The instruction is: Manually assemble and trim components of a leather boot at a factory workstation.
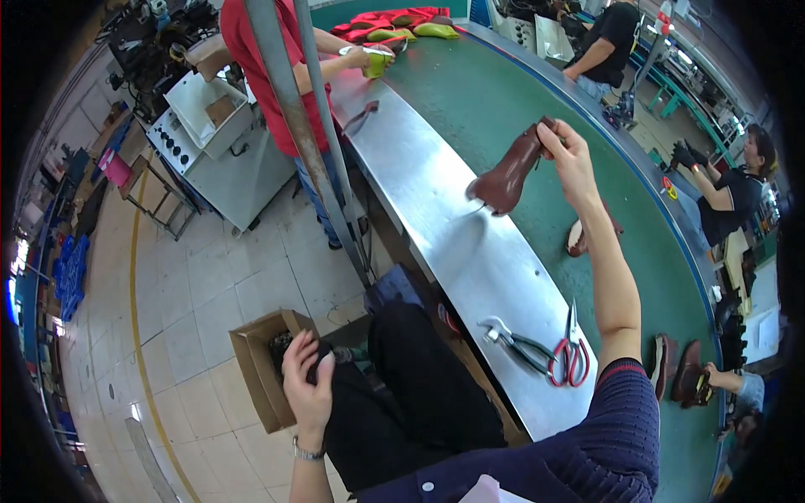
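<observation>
The left grip (309,394), loosely apart, is beside the cardboard box (258,377); over the metal tabletop (407,142), the brown shoe upper (509,178) slants lengthwise far-right into the nearer right grip (573,161), clamped on its narrow end.

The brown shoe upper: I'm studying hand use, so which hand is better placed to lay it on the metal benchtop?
Likely the right hand: it holds the brown shoe upper up over the metal benchtop. The left hand is beside the cardboard box, away from the bench.
</observation>
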Demonstrator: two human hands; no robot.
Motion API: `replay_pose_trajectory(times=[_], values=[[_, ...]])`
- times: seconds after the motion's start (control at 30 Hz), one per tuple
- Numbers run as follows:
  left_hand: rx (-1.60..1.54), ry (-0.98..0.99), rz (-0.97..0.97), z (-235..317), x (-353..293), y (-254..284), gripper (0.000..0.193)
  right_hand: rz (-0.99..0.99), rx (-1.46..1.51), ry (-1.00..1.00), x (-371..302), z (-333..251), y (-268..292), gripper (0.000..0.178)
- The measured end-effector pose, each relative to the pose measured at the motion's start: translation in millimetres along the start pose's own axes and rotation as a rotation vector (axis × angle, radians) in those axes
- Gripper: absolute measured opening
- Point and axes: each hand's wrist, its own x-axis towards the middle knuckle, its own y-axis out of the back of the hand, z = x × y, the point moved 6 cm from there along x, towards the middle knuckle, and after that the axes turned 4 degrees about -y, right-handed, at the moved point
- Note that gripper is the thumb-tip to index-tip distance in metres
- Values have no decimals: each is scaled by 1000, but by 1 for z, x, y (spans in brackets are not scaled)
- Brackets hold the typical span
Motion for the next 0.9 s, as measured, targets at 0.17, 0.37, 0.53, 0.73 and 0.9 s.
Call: replay_pose_trajectory(times=[0.17, 0.37, 0.53, 0.73, 0.9], values=[[3, -275, -462, 63, 5, -70, 95, -440, 218, -91, -93, -103, -72, 25], [-473, -124, -689, 52, -34, -73, 121, -813, 351, -203, -186, -114, -161, 27], [-571, -25, -560, 0, -78, -47, 124, -930, 374, -242, -234, -87, -214, 25], [-625, 112, -459, -39, -113, -46, 127, -964, 282, -313, -271, -51, -230, 30], [-353, 115, -359, -54, -113, -61, 127, -1086, -151, -309, -285, -44, -190, 60]])
